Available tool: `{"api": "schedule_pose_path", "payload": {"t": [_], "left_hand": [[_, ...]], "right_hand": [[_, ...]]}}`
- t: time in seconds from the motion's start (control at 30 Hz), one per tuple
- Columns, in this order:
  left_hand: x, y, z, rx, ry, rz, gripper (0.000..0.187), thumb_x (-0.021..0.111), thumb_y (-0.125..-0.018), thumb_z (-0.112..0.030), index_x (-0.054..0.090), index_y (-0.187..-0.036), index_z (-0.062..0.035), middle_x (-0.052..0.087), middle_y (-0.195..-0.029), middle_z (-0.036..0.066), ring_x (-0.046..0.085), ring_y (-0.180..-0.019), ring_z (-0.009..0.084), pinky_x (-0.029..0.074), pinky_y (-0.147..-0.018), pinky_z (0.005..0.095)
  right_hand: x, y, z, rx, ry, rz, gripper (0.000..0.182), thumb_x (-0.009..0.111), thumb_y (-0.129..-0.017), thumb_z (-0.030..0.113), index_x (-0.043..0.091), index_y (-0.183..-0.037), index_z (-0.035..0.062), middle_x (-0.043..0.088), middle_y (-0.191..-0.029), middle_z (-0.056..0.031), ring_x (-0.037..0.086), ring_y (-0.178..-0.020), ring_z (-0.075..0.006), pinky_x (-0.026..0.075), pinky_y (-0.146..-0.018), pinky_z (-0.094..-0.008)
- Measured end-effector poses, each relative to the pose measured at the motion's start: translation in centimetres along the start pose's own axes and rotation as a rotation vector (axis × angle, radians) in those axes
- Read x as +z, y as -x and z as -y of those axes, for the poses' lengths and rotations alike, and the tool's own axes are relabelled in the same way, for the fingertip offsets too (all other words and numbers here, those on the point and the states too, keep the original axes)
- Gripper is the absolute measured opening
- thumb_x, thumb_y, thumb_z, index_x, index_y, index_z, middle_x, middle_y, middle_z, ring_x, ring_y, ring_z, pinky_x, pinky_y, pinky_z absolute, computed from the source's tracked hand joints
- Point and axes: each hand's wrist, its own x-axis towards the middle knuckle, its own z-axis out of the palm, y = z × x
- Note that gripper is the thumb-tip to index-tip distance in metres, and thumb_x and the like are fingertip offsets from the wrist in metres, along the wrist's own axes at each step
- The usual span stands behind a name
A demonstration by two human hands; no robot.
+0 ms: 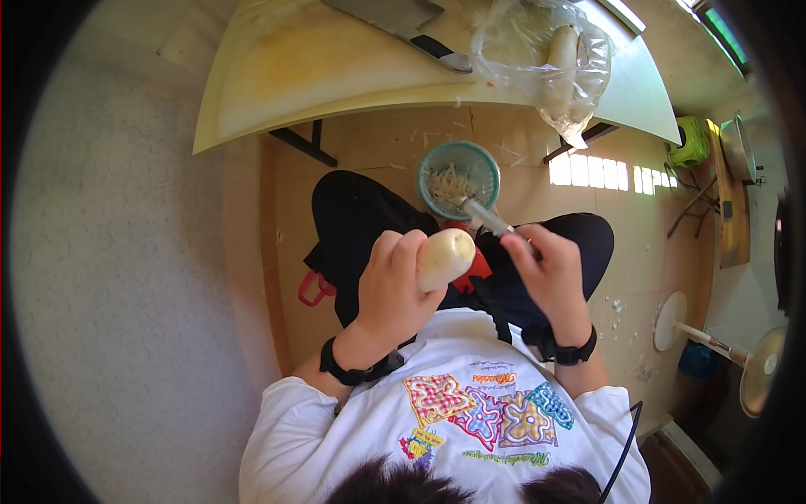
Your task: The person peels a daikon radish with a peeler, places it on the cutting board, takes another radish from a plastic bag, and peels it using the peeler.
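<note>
White radish (445, 260) sits in the left hand (396, 286), upper end pointing away from the body, held above the lap and nearer to the person than the teal basket (487, 164) on the floor. Its bare, pale surface looks smooth and perhaps damp, so I judge that it could twist or slide out if the grip slackens. Peeler strokes running back toward the curled fingers could nick them, since the fingers wrap close to the exposed end. Shreds (450, 183) lie inside the basket, yet pale strips (422, 134) also lie on the tiles beyond it; working off-centre from that narrow mouth would probably scatter more. On the counter (294, 67), a clear plastic bag (579, 97) with another pale radish (563, 52) inside hangs partly over the front edge, and a knock from below or a tug might bring it down. The knife (403, 23) has its handle near that same edge, so a bump could shift it too.

As for each hand, the left is curled firmly around the radish, fingers over one side. The right hand (547, 273) is closed about the handle of the peeler (489, 218), whose working end reaches over the basket's near rim.
</note>
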Motion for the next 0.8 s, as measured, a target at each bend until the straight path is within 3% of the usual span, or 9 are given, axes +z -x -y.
{"api": "schedule_pose_path", "payload": {"t": [0.07, 0.13, 0.47, 0.57, 0.63, 0.67, 0.73, 0.8], "left_hand": [[-0.5, 0.4, -0.3, 0.126, 0.078, -0.059, 0.061, 0.077, -0.065, -0.005, 0.048, -0.118, -0.0068, 0.053, -0.098, 0.013, 0.056, -0.087, 0.0325, 0.048, -0.072, 0.0401], [-0.5, 0.0, -0.3, 0.12, 0.096, -0.093, 0.06, 0.077, -0.065, -0.005, 0.048, -0.118, -0.0065, 0.053, -0.097, 0.013, 0.056, -0.086, 0.0321, 0.048, -0.072, 0.0393], [0.1, -0.4, -0.1, 0.017, 0.117, -0.057, 0.06, 0.077, -0.068, -0.004, 0.045, -0.119, -0.0056, 0.053, -0.102, 0.014, 0.058, -0.09, 0.0308, 0.048, -0.075, 0.0397], [0.1, -0.7, 0.1, -0.028, 0.262, -0.054, 0.063, 0.078, -0.073, -0.007, 0.042, -0.125, -0.0055, 0.055, -0.106, 0.011, 0.059, -0.096, 0.0255, 0.05, -0.081, 0.039], [0.1, -1.0, 0.1, -0.2, 0.683, 0.016, 0.066, 0.076, -0.08, -0.008, 0.038, -0.134, -0.0061, 0.055, -0.111, 0.008, 0.059, -0.102, 0.0198, 0.051, -0.087, 0.0379], [0.2, -1.2, 0.4, -0.197, 0.682, 0.015, 0.066, 0.076, -0.08, -0.008, 0.038, -0.134, -0.0061, 0.055, -0.111, 0.008, 0.059, -0.102, 0.0198, 0.051, -0.087, 0.0379], [0.5, -1.6, 1.7, -0.507, 1.068, 0.156, 0.065, 0.073, -0.084, -0.01, 0.035, -0.136, -0.0054, 0.053, -0.114, 0.009, 0.058, -0.105, 0.0168, 0.053, -0.085, 0.0352], [0.6, -1.9, 2.3, -0.515, 1.152, 0.139, 0.062, 0.069, -0.087, -0.01, 0.034, -0.138, -0.006, 0.054, -0.113, 0.009, 0.059, -0.103, 0.0176, 0.054, -0.084, 0.0341]], "right_hand": [[-0.3, -0.4, -3.3, 0.247, -0.144, -0.028, 0.022, 0.07, -0.092, 0.02, 0.069, -0.088, -0.0015, 0.052, -0.058, -0.004, 0.044, -0.051, -0.0077, 0.035, -0.047, -0.0257], [-0.9, -0.2, -4.9, 0.323, -0.237, -0.062, 0.026, 0.068, -0.095, 0.021, 0.068, -0.087, -0.0032, 0.048, -0.059, 0.0021, 0.038, -0.057, -0.003, 0.03, -0.048, -0.0231], [-0.5, 0.4, -2.8, 0.315, -0.447, 0.009, 0.026, 0.065, -0.097, 0.021, 0.066, -0.083, -0.0016, 0.046, -0.057, 0.0062, 0.036, -0.053, -0.0013, 0.025, -0.047, -0.0216], [0.0, 0.6, -2.7, 0.367, -0.576, 0.058, 0.028, 0.063, -0.098, 0.022, 0.064, -0.081, 0.0001, 0.044, -0.056, 0.0068, 0.036, -0.052, -0.001, 0.025, -0.047, -0.0217], [0.3, 0.8, -2.5, 0.363, -0.609, 0.078, 0.028, 0.061, -0.099, 0.023, 0.063, -0.081, 0.0014, 0.043, -0.057, 0.0071, 0.036, -0.051, -0.0013, 0.025, -0.046, -0.0217], [0.3, 0.8, -2.4, 0.361, -0.609, 0.077, 0.028, 0.061, -0.099, 0.023, 0.063, -0.081, 0.0014, 0.043, -0.057, 0.0071, 0.036, -0.051, -0.0013, 0.025, -0.046, -0.0217], [0.3, 0.8, -2.3, 0.398, -0.711, 0.15, 0.028, 0.06, -0.1, 0.023, 0.063, -0.082, 0.0012, 0.044, -0.057, 0.0067, 0.037, -0.05, -0.0018, 0.026, -0.046, -0.0215], [0.2, 0.8, -2.2, 0.397, -0.731, 0.167, 0.028, 0.059, -0.1, 0.023, 0.062, -0.083, 0.0013, 0.044, -0.057, 0.0062, 0.038, -0.05, -0.0023, 0.027, -0.046, -0.0213]]}}
